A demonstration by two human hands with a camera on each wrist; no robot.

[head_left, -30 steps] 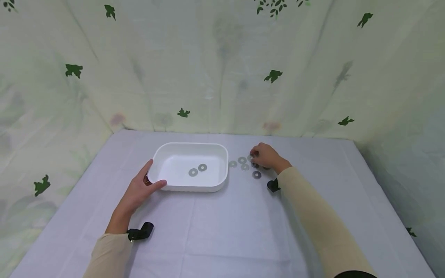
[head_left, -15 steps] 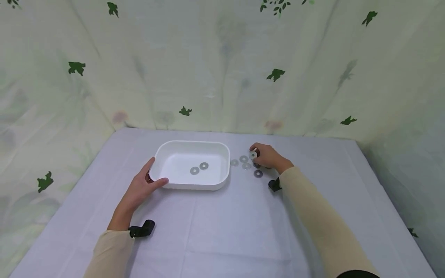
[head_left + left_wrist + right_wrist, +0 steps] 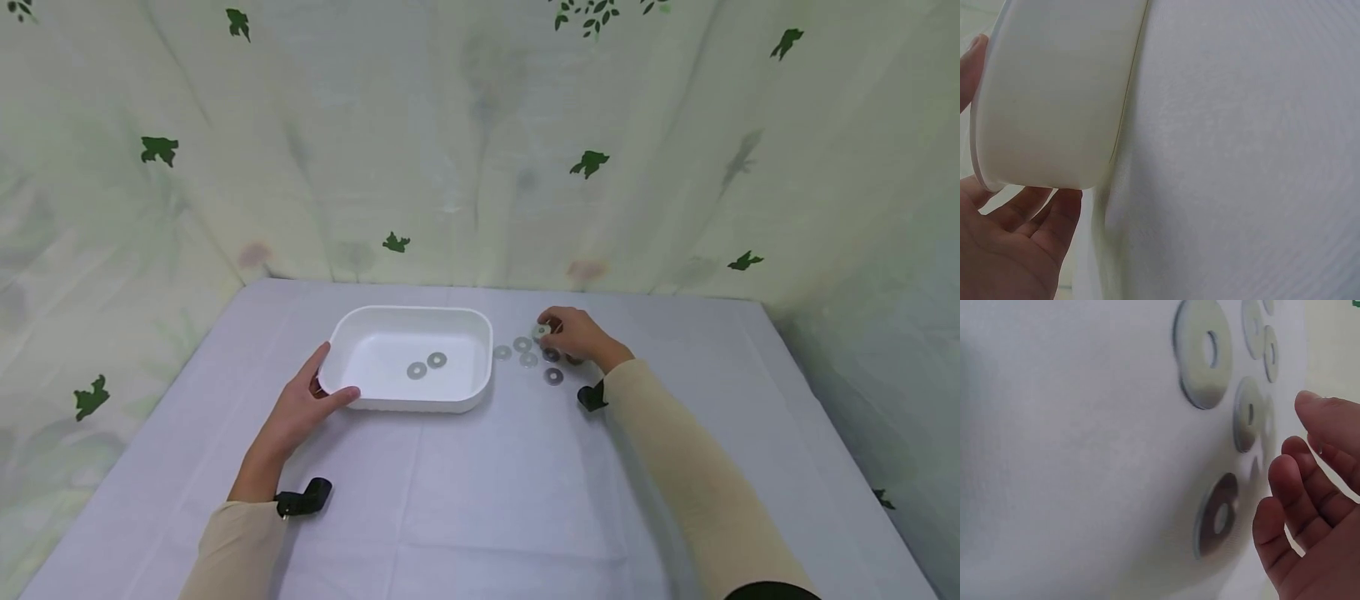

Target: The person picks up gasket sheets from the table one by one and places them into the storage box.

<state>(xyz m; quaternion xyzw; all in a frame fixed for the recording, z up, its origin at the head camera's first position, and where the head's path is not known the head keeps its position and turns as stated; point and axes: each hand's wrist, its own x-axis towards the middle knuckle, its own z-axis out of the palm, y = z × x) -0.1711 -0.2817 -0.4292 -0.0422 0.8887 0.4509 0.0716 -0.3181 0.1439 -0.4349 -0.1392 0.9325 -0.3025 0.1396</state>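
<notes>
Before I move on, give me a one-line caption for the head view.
Left grip holds a white tray with two washers inside; right grip pinches another washer near loose washers.

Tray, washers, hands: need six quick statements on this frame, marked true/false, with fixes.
1. The left hand grips the white tray. True.
2. The tray is circular. False: it is a rounded rectangle.
3. Two metal washers lie inside the tray. True.
4. Every washer is in the tray. False: loose washers lie on the tablecloth to its right.
5. The right hand is at the loose washers. True.
6. The left hand is at the tray's right end. False: it is at the left end.
</notes>
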